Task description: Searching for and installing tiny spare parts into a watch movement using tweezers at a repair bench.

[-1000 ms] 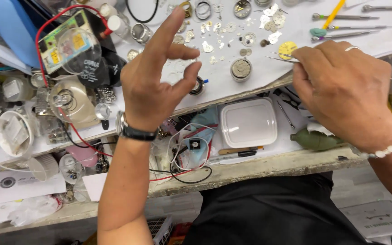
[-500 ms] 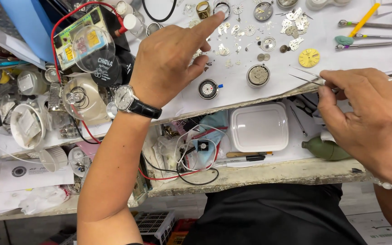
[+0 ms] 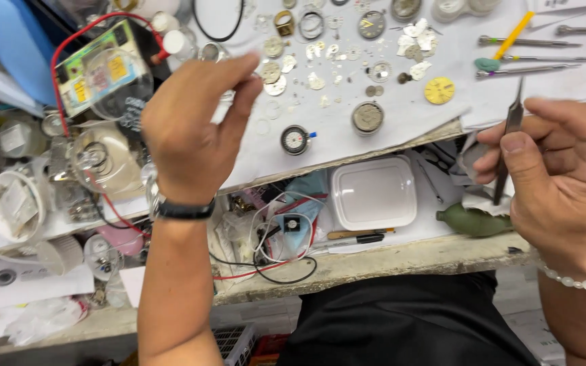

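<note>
My left hand [image 3: 194,129] hovers over the left part of a white paper sheet [image 3: 347,146], fingers bent toward the small metal watch parts [image 3: 293,68] scattered there; whether it pinches anything is hidden. It wears a black wristwatch [image 3: 183,210]. My right hand [image 3: 557,176] is at the right edge of the bench and grips dark metal tweezers [image 3: 510,135], held nearly upright with the tips pointing away from me. A round watch movement [image 3: 367,116], a small black-rimmed dial [image 3: 295,139] and a yellow dial [image 3: 439,90] lie on the sheet between the hands.
Screwdrivers and a yellow tool [image 3: 523,47] lie at the back right. A white square lidded box [image 3: 373,192], a green blower bulb [image 3: 473,220], red and black wires [image 3: 272,257] and cluttered containers [image 3: 96,156] fill the lower shelf and left side.
My left hand moved left and curled its fingers, away from the parts it pointed at. My right hand turned the tweezers from lying flat to nearly upright.
</note>
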